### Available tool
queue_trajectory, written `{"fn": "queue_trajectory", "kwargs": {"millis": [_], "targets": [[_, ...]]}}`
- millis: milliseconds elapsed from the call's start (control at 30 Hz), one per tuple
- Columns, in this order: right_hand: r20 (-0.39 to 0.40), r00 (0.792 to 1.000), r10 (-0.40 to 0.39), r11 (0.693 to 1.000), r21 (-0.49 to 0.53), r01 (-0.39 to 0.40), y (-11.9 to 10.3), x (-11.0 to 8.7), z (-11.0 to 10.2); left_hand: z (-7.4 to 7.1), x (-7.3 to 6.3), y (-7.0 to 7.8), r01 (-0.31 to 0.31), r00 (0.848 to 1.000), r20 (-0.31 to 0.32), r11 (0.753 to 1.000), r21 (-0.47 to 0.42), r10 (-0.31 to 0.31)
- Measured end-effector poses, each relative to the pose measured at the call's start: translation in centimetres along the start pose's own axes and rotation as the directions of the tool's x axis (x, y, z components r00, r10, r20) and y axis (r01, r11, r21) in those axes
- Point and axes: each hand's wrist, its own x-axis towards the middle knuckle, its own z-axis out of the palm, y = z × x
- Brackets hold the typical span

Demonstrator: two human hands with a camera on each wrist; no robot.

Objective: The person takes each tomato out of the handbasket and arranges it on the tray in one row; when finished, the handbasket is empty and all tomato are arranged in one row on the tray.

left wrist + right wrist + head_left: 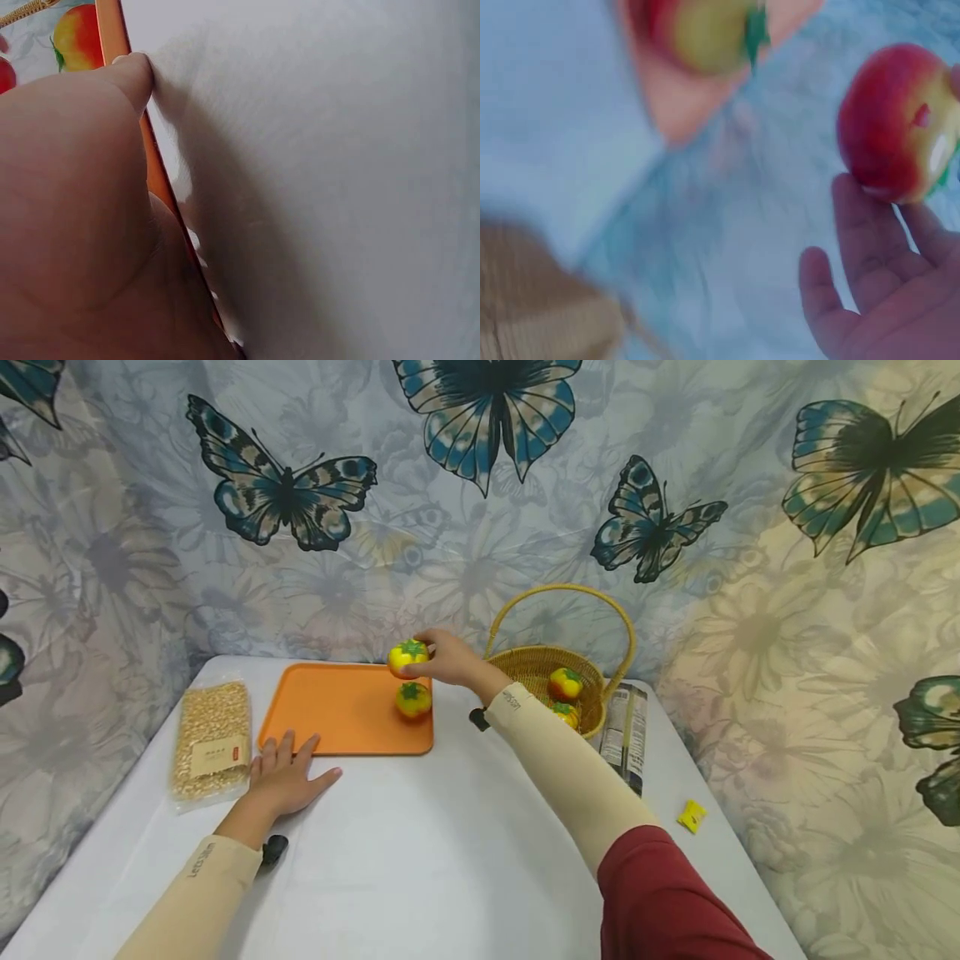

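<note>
My right hand (441,662) grips a yellow-and-red toy fruit (408,656) with a green top, held just above the far right corner of an orange tray (337,710). In the right wrist view the same fruit (900,124) rests against my fingers (870,255). A second such fruit (414,700) lies on the tray's right side, blurred in the right wrist view (705,34). My left hand (288,778) lies flat on the white table, fingertips at the tray's near edge (155,176). A fingertip (139,75) touches that edge.
A wicker basket (536,664) with a tall handle stands right of the tray and holds two more fruits (565,683). A bag of pale kernels (212,739) lies left of the tray. A dark packet (622,735) and a small yellow wrapper (692,816) lie at the right.
</note>
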Motion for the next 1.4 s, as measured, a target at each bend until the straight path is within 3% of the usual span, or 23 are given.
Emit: {"fn": "queue_trajectory", "kwargs": {"millis": [133, 333, 433, 633, 833, 1100, 1267, 1400], "targets": [[-0.016, 1.000, -0.016, 0.999, 0.028, 0.016, 0.5, 1.3, 3.8, 0.1, 0.3, 0.6, -0.004, 1.000, 0.009, 1.000, 0.023, 0.004], [-0.030, 0.999, 0.028, 0.992, -0.122, -0.031, 1.5, 1.8, 7.3, 0.8, 1.2, 0.7, -0.007, 1.000, 0.024, 0.999, 0.032, 0.006], [-0.033, 0.999, 0.042, 0.981, -0.187, -0.047, 2.0, 1.4, 8.1, 1.3, 1.7, 0.3, -0.024, 1.000, 0.017, 0.999, 0.021, 0.024], [-0.022, 0.997, 0.071, 0.957, -0.280, -0.074, 2.9, 0.4, 9.2, 1.3, 1.2, 1.3, -0.026, 0.999, 0.033, 0.999, 0.021, 0.025], [-0.043, 0.994, 0.101, 0.955, -0.276, -0.109, 3.1, 0.0, 9.5, 1.4, 1.0, 1.7, -0.027, 0.999, 0.046, 0.999, 0.018, 0.027], [-0.109, 0.992, 0.064, 0.971, -0.224, -0.088, 3.0, -1.0, 7.5, 1.1, 1.0, 1.2, -0.026, 0.999, 0.045, 0.999, 0.020, 0.025], [-0.192, 0.981, 0.016, 0.983, -0.176, -0.050, 4.2, -3.1, 2.7, 0.5, 0.6, 0.5, -0.014, 0.999, 0.033, 1.000, 0.010, 0.013], [-0.242, 0.970, -0.007, 0.991, -0.132, -0.025, 7.2, -5.7, -1.8, 0.5, 0.1, 0.1, -0.011, 1.000, 0.021, 1.000, -0.003, 0.011]]}}
